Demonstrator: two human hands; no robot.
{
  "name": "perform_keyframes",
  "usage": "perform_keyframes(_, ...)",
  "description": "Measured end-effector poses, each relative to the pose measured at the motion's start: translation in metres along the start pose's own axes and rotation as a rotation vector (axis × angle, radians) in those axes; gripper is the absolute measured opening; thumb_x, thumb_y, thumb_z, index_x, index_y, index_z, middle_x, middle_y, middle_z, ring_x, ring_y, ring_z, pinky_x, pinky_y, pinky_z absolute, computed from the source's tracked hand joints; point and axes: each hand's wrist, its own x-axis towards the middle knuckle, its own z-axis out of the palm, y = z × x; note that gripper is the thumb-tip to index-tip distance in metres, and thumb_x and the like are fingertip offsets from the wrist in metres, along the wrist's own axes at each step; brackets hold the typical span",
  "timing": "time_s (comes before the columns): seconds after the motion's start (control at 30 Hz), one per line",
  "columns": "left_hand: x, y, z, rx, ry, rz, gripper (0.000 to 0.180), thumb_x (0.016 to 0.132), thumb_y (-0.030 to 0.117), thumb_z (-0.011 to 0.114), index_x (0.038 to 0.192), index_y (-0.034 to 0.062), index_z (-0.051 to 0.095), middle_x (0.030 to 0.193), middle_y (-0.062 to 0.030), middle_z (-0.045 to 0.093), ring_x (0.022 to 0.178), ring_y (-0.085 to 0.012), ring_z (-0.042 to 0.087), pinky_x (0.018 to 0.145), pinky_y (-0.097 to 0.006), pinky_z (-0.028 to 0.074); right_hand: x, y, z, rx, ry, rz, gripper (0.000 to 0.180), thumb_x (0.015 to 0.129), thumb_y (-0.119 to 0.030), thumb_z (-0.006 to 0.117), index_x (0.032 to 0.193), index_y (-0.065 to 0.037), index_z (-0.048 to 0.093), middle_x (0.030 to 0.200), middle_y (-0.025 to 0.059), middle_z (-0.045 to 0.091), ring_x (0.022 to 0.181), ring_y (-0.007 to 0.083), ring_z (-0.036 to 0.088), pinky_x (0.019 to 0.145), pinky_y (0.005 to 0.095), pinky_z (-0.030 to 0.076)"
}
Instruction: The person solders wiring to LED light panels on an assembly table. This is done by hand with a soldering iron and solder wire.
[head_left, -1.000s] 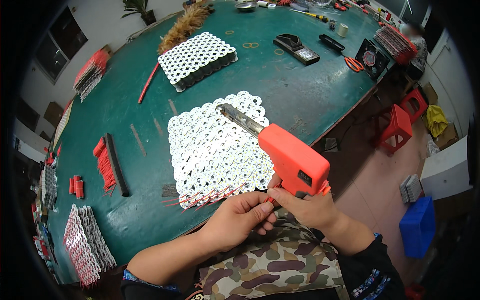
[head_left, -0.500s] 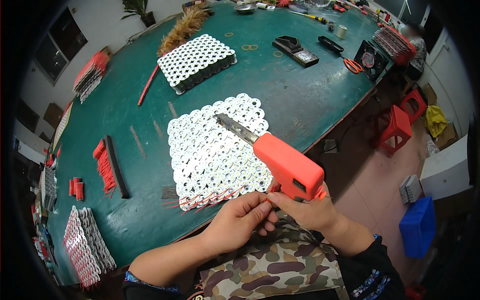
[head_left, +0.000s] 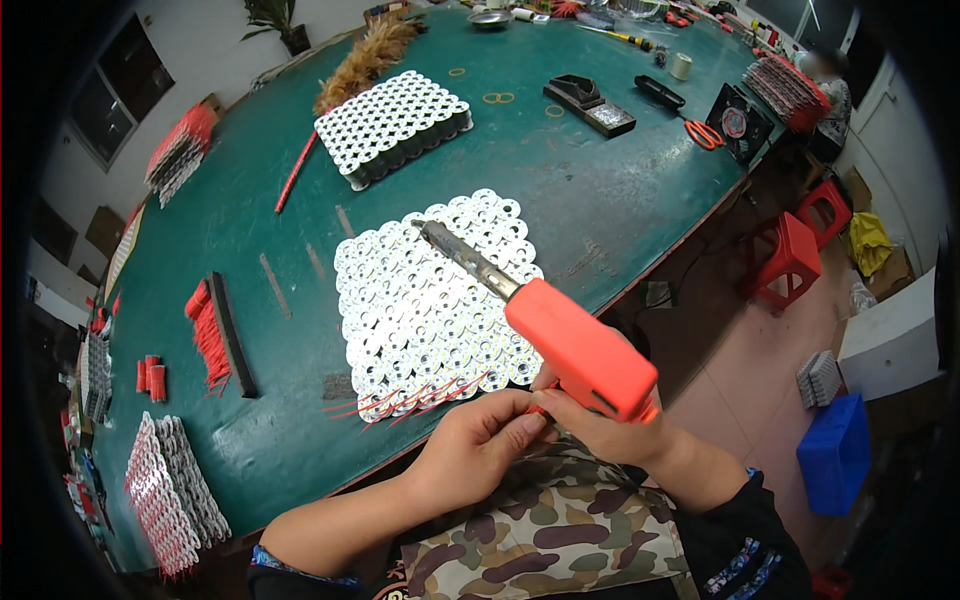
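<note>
My right hand (head_left: 615, 430) is closed at the handle of a red gun-shaped soldering iron (head_left: 575, 345). Its dark metal tip points away to the left, over a white panel of round LED boards (head_left: 430, 290) lying flat on the green table. My left hand (head_left: 475, 440) is pinched against the right hand's fingers in front of the panel's near edge. A bit of red wire shows between the fingertips; the rest is hidden. Several thin red wires (head_left: 430, 395) lie across the panel's near row, beside my left hand.
Farther back stand a raised stack of white round-board panels (head_left: 395, 125) and a feather duster (head_left: 365, 65). Red wire bundles (head_left: 210, 335) and wired panels (head_left: 170, 490) lie at left. Orange scissors (head_left: 704, 133) and a black soldering-iron stand (head_left: 590, 105) are far right. Red stools (head_left: 785, 260) stand beyond the table edge.
The soldering iron has tilted, its tip shifting slightly left and away while its rear end turns down to the right. My two hands remain together, the left hand turned slightly.
</note>
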Motion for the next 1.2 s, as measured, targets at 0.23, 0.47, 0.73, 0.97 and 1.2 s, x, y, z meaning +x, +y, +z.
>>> perform_keyframes(0.23,0.0,0.004,0.001,0.035,0.041,-0.139,0.027,0.108,0.016,0.051,0.122,-0.0032,0.063,0.102,-0.0048,0.068,0.093,-0.011,0.065,0.087,-0.028,0.055,0.002,0.011,0.002,-0.157,0.033,-0.237,0.055,0.088,0.004,0.071,0.138,0.0,0.048,0.106,0.0086,0.068,0.088,0.013,0.068,0.076,0.028,0.056)
perform_keyframes(0.47,0.0,0.001,-0.001,-0.192,0.057,-0.158,0.026,0.108,0.017,0.051,0.118,-0.003,0.063,0.099,-0.0068,0.07,0.091,-0.0134,0.067,0.084,-0.03,0.056,0.004,-0.001,-0.003,-0.154,0.117,-0.168,0.025,0.091,0.005,0.067,0.116,0.004,0.063,0.105,0.0083,0.068,0.095,0.0131,0.067,0.08,0.0298,0.056)
perform_keyframes(0.73,0.002,0.0,-0.002,-0.339,-0.007,-0.143,0.027,0.109,0.02,0.049,0.12,-0.0013,0.062,0.098,-0.0052,0.07,0.091,-0.0108,0.065,0.084,-0.026,0.054,-0.003,0.012,-0.011,-0.195,0.062,-0.355,0.045,0.09,-0.001,0.072,0.132,0.004,0.058,0.114,0.0144,0.07,0.099,0.016,0.069,0.082,0.0297,0.055)
perform_keyframes(0.97,0.004,-0.001,-0.001,-0.198,0.018,-0.084,0.024,0.108,0.018,0.052,0.115,-0.0003,0.065,0.103,-0.0073,0.071,0.097,-0.0136,0.065,0.089,-0.031,0.053,-0.008,0.011,-0.013,-0.157,0.038,-0.249,0.052,0.09,0.0,0.073,0.138,0.003,0.052,0.113,0.0127,0.07,0.095,0.0156,0.069,0.083,0.0303,0.056)
perform_keyframes(1.2,0.002,-0.006,0.008,-0.263,-0.013,-0.107,0.019,0.107,0.013,0.052,0.115,-0.0009,0.061,0.102,-0.0079,0.071,0.094,-0.0141,0.067,0.089,-0.03,0.055,-0.017,0.008,-0.006,0.067,0.012,-0.03,0.053,0.09,0.003,0.072,0.138,0.004,0.049,0.106,0.0092,0.068,0.093,0.0123,0.066,0.081,0.0284,0.055)
